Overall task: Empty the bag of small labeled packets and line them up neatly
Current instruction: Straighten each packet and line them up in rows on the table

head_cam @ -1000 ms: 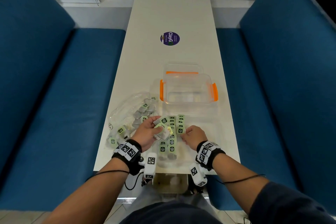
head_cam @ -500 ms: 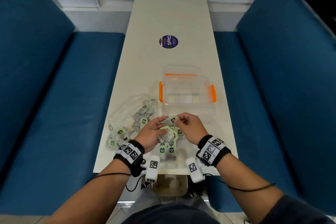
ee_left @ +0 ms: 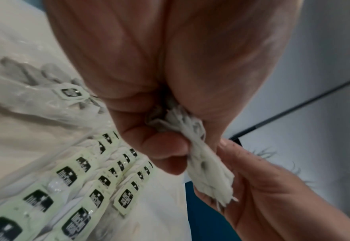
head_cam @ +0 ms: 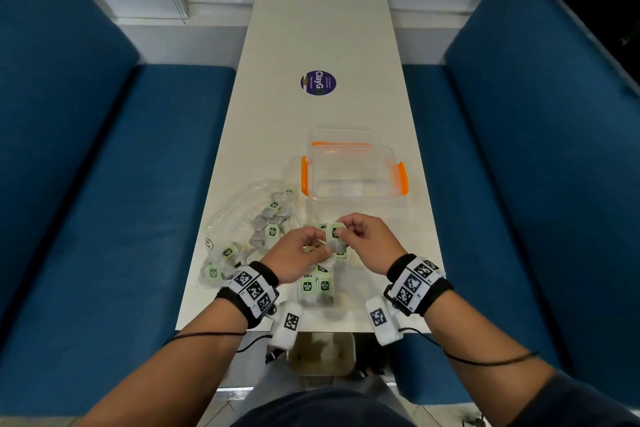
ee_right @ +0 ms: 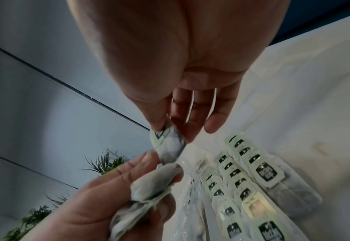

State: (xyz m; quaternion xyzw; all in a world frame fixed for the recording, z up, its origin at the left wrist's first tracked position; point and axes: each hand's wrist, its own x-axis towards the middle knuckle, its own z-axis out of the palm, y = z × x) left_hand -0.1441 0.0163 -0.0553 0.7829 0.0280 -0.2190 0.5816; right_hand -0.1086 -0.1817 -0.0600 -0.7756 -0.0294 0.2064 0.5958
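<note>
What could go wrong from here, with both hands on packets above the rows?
1. The left hand grips a bunch of packets while the right hand pinches one packet off it; a tug may spill the rest onto the lined-up rows.
2. Both hands hover over those rows, so setting one down could knock them crooked.
3. The bag still holds packets near the table edge; some could slide off.

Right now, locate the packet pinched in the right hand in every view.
Head: packet at centre, just below the clear container, between both hands.
Left wrist: not clearly visible; only the left hand's bunch shows.
Right wrist: centre, under the thumb.
Shared landmark: lined-up packets.
</note>
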